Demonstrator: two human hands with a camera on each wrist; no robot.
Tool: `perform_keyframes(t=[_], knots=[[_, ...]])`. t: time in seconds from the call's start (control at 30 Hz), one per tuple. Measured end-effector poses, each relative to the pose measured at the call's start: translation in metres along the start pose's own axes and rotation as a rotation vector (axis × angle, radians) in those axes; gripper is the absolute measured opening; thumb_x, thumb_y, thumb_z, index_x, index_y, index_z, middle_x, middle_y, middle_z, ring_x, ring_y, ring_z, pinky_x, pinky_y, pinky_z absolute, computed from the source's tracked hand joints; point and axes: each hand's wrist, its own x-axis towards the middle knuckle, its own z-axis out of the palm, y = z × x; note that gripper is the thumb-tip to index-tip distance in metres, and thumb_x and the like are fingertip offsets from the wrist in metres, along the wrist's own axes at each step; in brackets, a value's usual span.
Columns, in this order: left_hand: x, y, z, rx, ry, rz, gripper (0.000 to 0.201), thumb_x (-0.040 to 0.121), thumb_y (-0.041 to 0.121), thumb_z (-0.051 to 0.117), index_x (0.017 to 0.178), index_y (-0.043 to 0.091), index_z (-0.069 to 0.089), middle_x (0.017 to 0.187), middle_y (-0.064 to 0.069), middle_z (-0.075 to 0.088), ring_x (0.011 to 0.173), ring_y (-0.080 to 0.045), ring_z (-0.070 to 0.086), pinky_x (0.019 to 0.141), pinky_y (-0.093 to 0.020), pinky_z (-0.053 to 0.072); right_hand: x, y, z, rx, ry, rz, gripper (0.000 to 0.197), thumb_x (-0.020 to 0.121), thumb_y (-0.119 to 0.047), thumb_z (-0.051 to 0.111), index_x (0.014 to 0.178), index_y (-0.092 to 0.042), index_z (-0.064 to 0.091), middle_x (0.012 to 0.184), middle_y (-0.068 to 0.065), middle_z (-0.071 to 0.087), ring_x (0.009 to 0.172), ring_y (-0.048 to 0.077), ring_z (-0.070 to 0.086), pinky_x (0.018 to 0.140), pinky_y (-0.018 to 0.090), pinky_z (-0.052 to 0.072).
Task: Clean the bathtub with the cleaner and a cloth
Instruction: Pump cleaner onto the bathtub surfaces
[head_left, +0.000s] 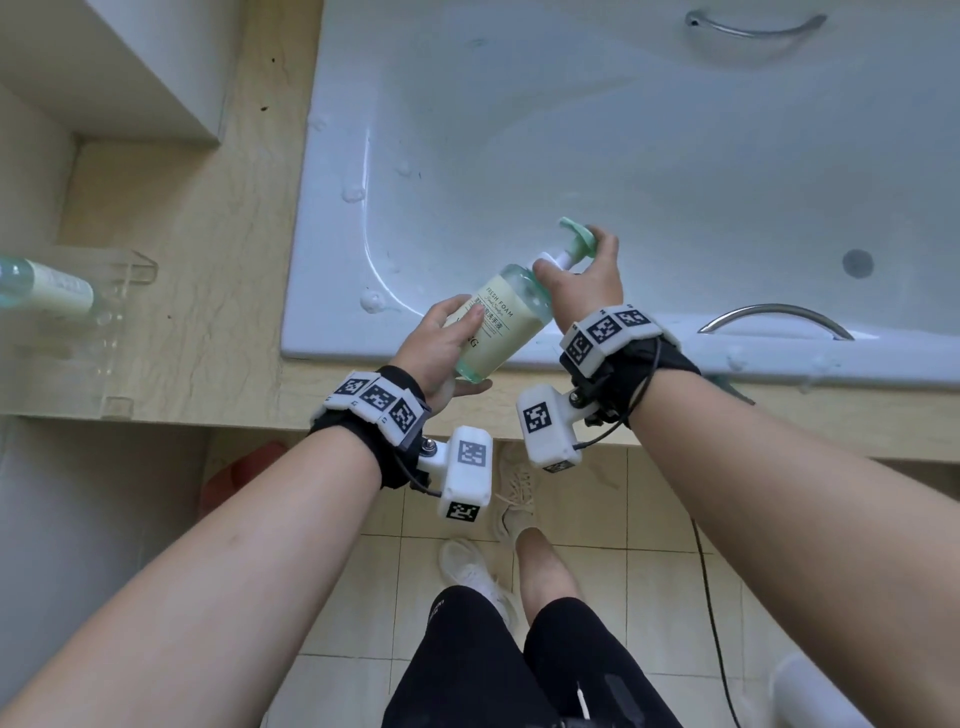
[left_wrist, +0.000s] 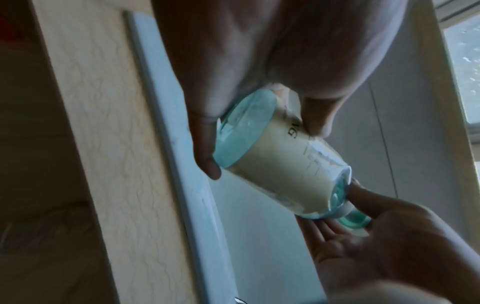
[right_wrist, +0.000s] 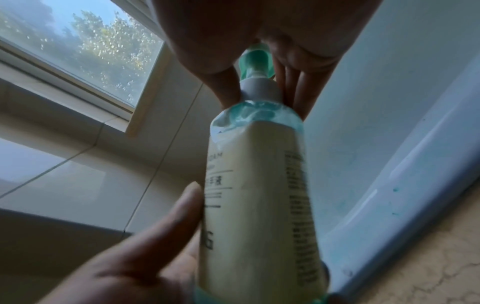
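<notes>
A green-tinted cleaner bottle (head_left: 498, 322) with a cream label and a green pump head is tilted over the near rim of the white bathtub (head_left: 623, 156). My left hand (head_left: 441, 348) grips the bottle's lower body (left_wrist: 280, 164), thumb on the label. My right hand (head_left: 582, 280) is curled round the white pump collar (right_wrist: 259, 88), fingers beside the green pump head. The nozzle points into the tub. Small blobs of white foam (head_left: 374, 301) sit on the tub's left wall. No cloth is clearly in view.
A beige stone ledge (head_left: 197, 260) surrounds the tub. On it at the left stands a clear rack (head_left: 119, 312) with a second bottle (head_left: 47, 286). Chrome grab handles (head_left: 774, 317) sit on both long rims. A drain (head_left: 857, 262) lies at the right. A window (right_wrist: 78, 51) is above.
</notes>
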Motion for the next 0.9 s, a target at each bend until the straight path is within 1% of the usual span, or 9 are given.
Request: perform_keyframes(t=[0.1,0.2,0.33,0.43,0.57,0.67,0.73,0.8,0.9], knots=[[0.0,-0.003,0.009,0.042,0.008,0.011,0.029,0.098,0.031,0.053,0.126,0.028,0.046,0.099,-0.003,0.06,0.08,-0.023,0.058,0.074,-0.042,0.049,-0.004,0.009,-0.01,0.018,0.025,0.041,0.041,0.084,-0.024,0.062,0.12,-0.024,0.043,0.089,-0.007,0.053,0.078,0.018,0.058,0.061,0.025,0.04],[-0.005,-0.007,0.01,0.061,-0.029,-0.015,0.033,0.098,0.034,0.052,0.129,0.027,0.045,0.108,-0.004,0.059,0.086,-0.024,0.059,0.081,-0.049,0.051,-0.008,0.013,-0.02,-0.02,-0.007,0.027,0.044,0.082,-0.027,0.065,0.12,-0.023,0.044,0.097,-0.003,0.056,0.083,0.019,0.058,0.07,0.024,0.04],[-0.019,-0.009,0.014,0.061,-0.053,0.005,0.039,0.099,0.035,0.049,0.136,0.025,0.041,0.11,-0.002,0.057,0.089,-0.023,0.059,0.084,-0.052,0.051,-0.017,0.006,-0.033,-0.028,-0.021,-0.007,0.052,0.082,-0.029,0.065,0.127,-0.027,0.038,0.1,-0.001,0.055,0.08,0.019,0.056,0.064,0.023,0.039],[-0.034,-0.008,0.024,0.082,-0.052,0.038,0.037,0.099,0.032,0.051,0.134,0.026,0.042,0.108,-0.004,0.058,0.088,-0.025,0.059,0.087,-0.054,0.049,-0.031,0.008,-0.046,0.018,0.016,-0.011,0.055,0.083,-0.028,0.064,0.131,-0.028,0.036,0.098,-0.001,0.054,0.081,0.02,0.057,0.068,0.026,0.04],[-0.053,-0.012,0.047,0.104,-0.086,0.064,0.037,0.098,0.027,0.053,0.133,0.026,0.042,0.103,-0.004,0.059,0.087,-0.026,0.058,0.089,-0.055,0.048,-0.046,0.011,-0.074,0.083,0.065,-0.027,0.054,0.082,-0.025,0.064,0.129,-0.027,0.039,0.094,-0.002,0.053,0.083,0.021,0.059,0.072,0.027,0.043],[-0.065,-0.016,0.069,0.121,-0.114,0.082,0.035,0.098,0.028,0.052,0.132,0.026,0.042,0.103,-0.005,0.058,0.086,-0.026,0.059,0.086,-0.053,0.05,-0.052,0.012,-0.102,0.111,0.089,-0.039,0.051,0.081,-0.022,0.064,0.127,-0.029,0.042,0.087,-0.008,0.051,0.082,0.019,0.058,0.07,0.025,0.042],[-0.07,-0.018,0.086,0.131,-0.135,0.09,0.033,0.099,0.029,0.052,0.131,0.027,0.043,0.104,-0.005,0.058,0.087,-0.026,0.059,0.085,-0.052,0.05,-0.055,0.012,-0.122,0.113,0.109,-0.045,0.05,0.081,-0.021,0.063,0.126,-0.029,0.042,0.083,-0.01,0.048,0.079,0.018,0.057,0.063,0.024,0.041],[-0.076,-0.019,0.104,0.139,-0.15,0.093,0.034,0.098,0.029,0.052,0.132,0.027,0.043,0.106,-0.006,0.057,0.089,-0.027,0.059,0.083,-0.051,0.051,-0.056,0.011,-0.141,0.12,0.133,-0.047,0.049,0.081,-0.02,0.063,0.125,-0.028,0.042,0.082,-0.011,0.048,0.077,0.017,0.057,0.057,0.022,0.04],[-0.08,-0.02,0.133,0.134,-0.17,0.105,0.036,0.098,0.03,0.053,0.133,0.026,0.043,0.11,-0.006,0.056,0.09,-0.026,0.059,0.081,-0.049,0.052,-0.054,0.008,-0.172,0.116,0.156,-0.057,0.048,0.081,-0.018,0.063,0.123,-0.026,0.041,0.083,-0.009,0.049,0.076,0.017,0.056,0.054,0.02,0.039]])
